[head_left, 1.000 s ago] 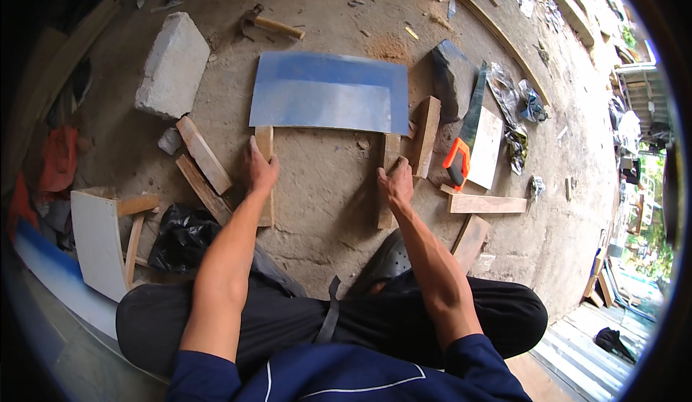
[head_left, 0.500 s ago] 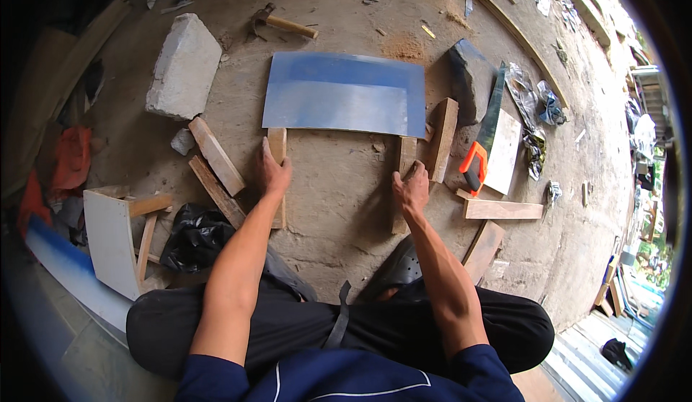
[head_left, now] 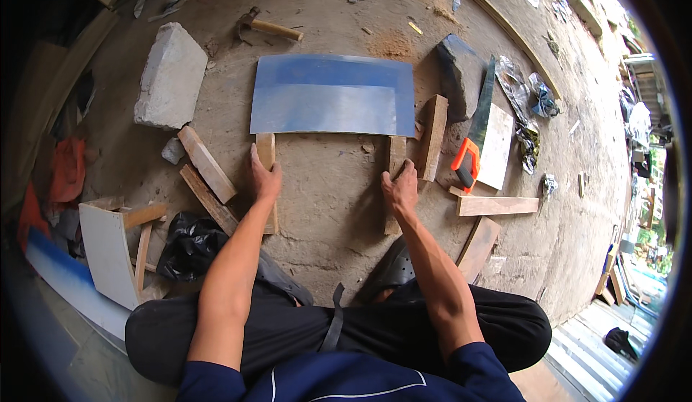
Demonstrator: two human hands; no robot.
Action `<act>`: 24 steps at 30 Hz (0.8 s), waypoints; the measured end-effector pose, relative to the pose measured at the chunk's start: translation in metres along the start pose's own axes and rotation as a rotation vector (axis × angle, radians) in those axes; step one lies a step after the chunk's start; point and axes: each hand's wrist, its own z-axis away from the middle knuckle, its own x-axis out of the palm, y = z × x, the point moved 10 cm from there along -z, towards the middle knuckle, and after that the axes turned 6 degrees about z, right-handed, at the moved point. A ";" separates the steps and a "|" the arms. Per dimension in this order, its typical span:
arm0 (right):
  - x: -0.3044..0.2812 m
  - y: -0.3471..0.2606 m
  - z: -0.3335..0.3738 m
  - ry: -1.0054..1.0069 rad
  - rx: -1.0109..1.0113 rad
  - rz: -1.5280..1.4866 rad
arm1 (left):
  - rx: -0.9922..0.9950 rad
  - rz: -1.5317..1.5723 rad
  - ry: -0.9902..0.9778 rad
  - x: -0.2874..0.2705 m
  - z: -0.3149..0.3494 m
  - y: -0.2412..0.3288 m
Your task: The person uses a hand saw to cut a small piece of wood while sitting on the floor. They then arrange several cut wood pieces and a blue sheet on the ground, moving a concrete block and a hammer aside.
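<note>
Two wooden blocks lie on the ground in front of me, pointing away from my feet. My left hand (head_left: 267,176) is closed round the left wooden block (head_left: 267,151), fingers along its outer side. On the right wooden block (head_left: 396,155) my right hand (head_left: 401,188) is closed, thumb toward the inner side. A blue and silver-grey flat sheet (head_left: 332,95) lies just beyond, its near edge meeting or covering the far ends of both blocks. Whether the blocks run on beneath it is hidden.
Beyond the sheet is a hammer (head_left: 268,27). A concrete block (head_left: 171,77) stands left, near loose wood pieces (head_left: 207,162). To the right are a dark stone (head_left: 460,77), another wooden block (head_left: 433,139) and an orange-handled handsaw (head_left: 467,162). A white-panelled wooden piece (head_left: 108,254) sits lower left.
The whole view has shifted slightly, so everything sits a little farther left in the picture. Both hands keep their places on the wooden blocks, and the sheet stays where it was.
</note>
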 end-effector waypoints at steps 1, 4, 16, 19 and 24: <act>-0.001 0.000 0.001 -0.001 0.008 0.000 | -0.009 0.009 -0.009 0.001 0.000 0.001; -0.003 0.000 0.002 0.001 0.024 0.000 | -0.012 0.024 -0.021 0.002 0.002 0.002; -0.039 0.001 -0.001 0.170 -0.009 -0.068 | 0.109 -0.270 0.047 0.001 0.001 0.028; -0.065 0.021 -0.014 0.251 0.045 -0.186 | 0.270 -0.383 0.087 0.012 0.001 0.070; -0.108 0.110 -0.020 0.344 0.344 -0.316 | 0.432 -0.234 -0.047 0.067 0.009 0.137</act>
